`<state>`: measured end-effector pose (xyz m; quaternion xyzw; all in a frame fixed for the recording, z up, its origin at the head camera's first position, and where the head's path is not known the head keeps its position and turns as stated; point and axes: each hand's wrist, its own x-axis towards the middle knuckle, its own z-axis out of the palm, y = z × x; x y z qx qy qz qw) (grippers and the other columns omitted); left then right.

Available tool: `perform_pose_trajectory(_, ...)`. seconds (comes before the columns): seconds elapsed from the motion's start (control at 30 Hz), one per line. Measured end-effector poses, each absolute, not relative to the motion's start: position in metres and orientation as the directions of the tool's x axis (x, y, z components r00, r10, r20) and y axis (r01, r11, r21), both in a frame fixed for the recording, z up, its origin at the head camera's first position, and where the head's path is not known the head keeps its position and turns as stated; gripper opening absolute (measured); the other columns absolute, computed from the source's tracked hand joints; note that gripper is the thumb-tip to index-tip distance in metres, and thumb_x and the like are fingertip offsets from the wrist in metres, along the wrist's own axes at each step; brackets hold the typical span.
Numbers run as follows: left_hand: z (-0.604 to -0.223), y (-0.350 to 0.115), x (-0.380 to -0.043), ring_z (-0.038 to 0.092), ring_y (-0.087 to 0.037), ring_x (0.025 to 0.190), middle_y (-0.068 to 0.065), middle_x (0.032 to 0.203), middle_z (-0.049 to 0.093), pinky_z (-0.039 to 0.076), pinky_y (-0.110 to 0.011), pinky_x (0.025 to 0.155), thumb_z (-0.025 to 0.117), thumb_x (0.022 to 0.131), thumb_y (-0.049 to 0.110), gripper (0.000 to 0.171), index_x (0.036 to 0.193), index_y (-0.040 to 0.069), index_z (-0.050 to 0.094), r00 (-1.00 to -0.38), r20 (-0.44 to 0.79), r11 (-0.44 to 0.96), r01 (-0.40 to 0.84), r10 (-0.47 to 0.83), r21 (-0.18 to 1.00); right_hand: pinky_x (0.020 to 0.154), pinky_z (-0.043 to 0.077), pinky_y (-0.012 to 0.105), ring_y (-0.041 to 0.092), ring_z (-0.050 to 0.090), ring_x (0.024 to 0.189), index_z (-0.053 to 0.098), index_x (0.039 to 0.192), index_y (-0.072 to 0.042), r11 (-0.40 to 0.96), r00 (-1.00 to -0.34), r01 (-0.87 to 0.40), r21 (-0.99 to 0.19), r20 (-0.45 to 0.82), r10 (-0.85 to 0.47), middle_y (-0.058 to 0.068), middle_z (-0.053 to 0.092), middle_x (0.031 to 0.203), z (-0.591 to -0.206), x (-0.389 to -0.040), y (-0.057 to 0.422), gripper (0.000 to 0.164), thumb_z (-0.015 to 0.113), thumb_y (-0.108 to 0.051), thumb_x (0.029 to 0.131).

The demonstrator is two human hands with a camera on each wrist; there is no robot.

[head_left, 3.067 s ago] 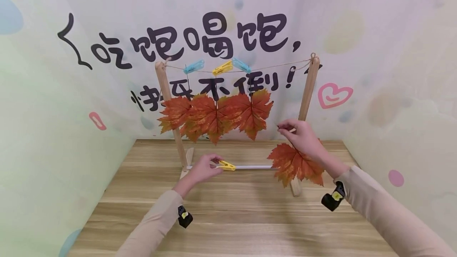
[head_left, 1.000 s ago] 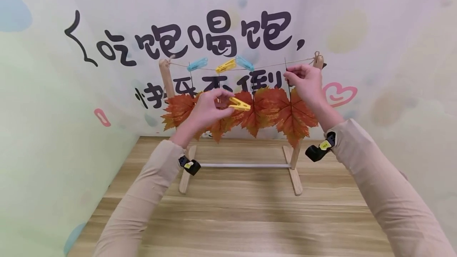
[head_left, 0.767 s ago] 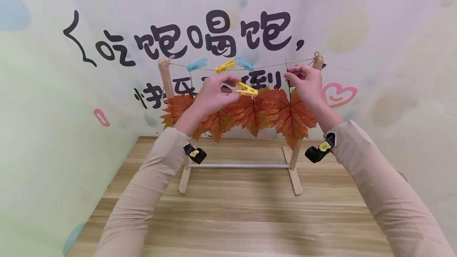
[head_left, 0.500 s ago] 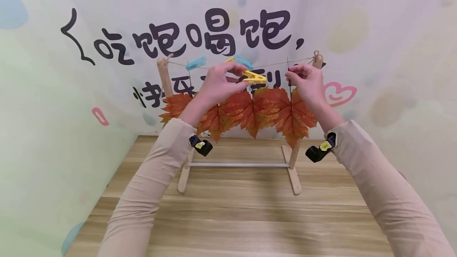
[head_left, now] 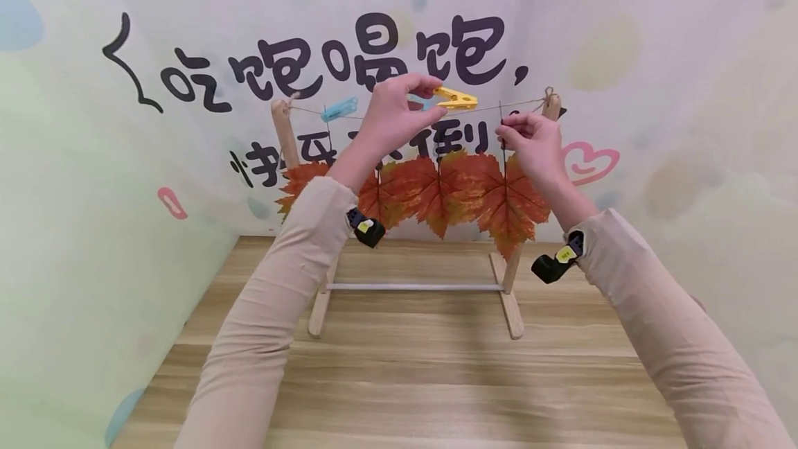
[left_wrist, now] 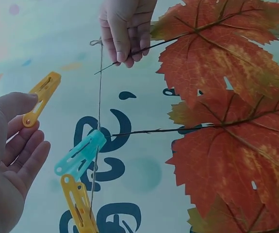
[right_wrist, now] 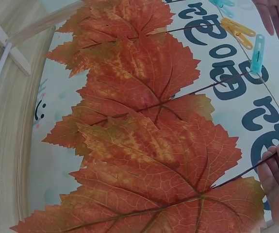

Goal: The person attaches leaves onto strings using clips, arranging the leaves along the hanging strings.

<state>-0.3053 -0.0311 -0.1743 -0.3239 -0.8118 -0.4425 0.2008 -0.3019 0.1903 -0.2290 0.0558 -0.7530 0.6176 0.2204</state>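
Observation:
My left hand (head_left: 395, 116) pinches a yellow clothespin (head_left: 458, 98) between thumb and fingers, at about the height of the twine line (head_left: 486, 109). To its right, my right hand (head_left: 537, 147) pinches the dark stem of an orange-red maple leaf (head_left: 508, 203), which hangs down. In the left wrist view, the tip of that stem crosses the twine (left_wrist: 100, 92). A blue clothespin (left_wrist: 81, 153) and another yellow clothespin (left_wrist: 76, 201) grip the line below it. Several more leaves (right_wrist: 139, 87) hang alongside; my left arm partly hides those at the left in the head view.
The twine runs between two wooden posts (head_left: 284, 131) of a stand, joined low down by a white rod (head_left: 414, 287). The stand's feet (head_left: 508, 307) rest on a wood-grain table (head_left: 399, 380). Behind hangs a printed backdrop (head_left: 580, 5). Another blue clothespin (head_left: 339, 109) sits at the left.
Both hands rose from lower down, the right bringing the leaf up to the line. Over the last second my left hand has climbed rightward with the yellow clothespin; the right has stayed nearly still.

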Motion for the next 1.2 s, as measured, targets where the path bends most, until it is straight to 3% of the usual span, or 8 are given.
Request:
perform_pose_trajectory(0.2,-0.166,-0.022,-0.314,0.056,-0.014,0.096,-0.005,0.106,0.063,0.047,-0.017,0.079,0.065,0.082,0.013,0.032,0.112,0.004,0.062,-0.712,0.59,0.484,0.697,0.38,0.529,0.063,0.048,0.012,0.007,0.059,0.068,0.063,0.09,-0.005,0.223,-0.891,-0.373,-0.901,0.415,0.184,-0.005,0.063,0.075,-0.23,-0.305,0.187,0.008,0.065,-0.01,0.083)
perform_pose_trajectory(0.47,-0.159,-0.011,-0.322,0.053,-0.013,0.099,-0.001,0.11,0.062,0.04,-0.02,0.085,0.06,0.088,0.025,0.033,0.118,0.011,0.06,-0.73,0.522,0.697,0.645,0.44,0.313,0.064,0.048,0.012,0.009,0.06,0.071,0.063,0.095,-0.001,0.255,-0.885,-0.373,-0.892,0.425,0.189,-0.005,0.063,0.076,-0.23,-0.303,0.187,0.014,0.064,-0.011,0.084)
perform_pose_trajectory(0.9,-0.155,0.001,-0.326,0.053,-0.013,0.086,-0.002,0.1,0.064,0.042,-0.021,0.078,0.061,0.087,0.025,0.025,0.108,0.012,0.066,-0.751,0.493,0.755,0.606,0.439,0.252,0.067,0.048,0.012,0.007,0.058,0.071,0.062,0.1,0.0,0.281,-0.884,-0.365,-0.888,0.425,0.195,-0.004,0.063,0.079,-0.228,-0.302,0.188,0.019,0.062,-0.013,0.085)
perform_pose_trajectory(1.2,-0.157,0.009,-0.325,0.052,-0.013,0.083,-0.002,0.1,0.064,0.042,-0.022,0.075,0.058,0.089,0.025,0.026,0.11,0.011,0.065,-0.753,0.479,0.769,0.6,0.45,0.221,0.07,0.05,0.014,0.008,0.059,0.071,0.063,0.097,-0.002,0.268,-0.879,-0.375,-0.888,0.432,0.203,-0.004,0.062,0.08,-0.231,-0.304,0.184,0.016,0.062,-0.012,0.085)
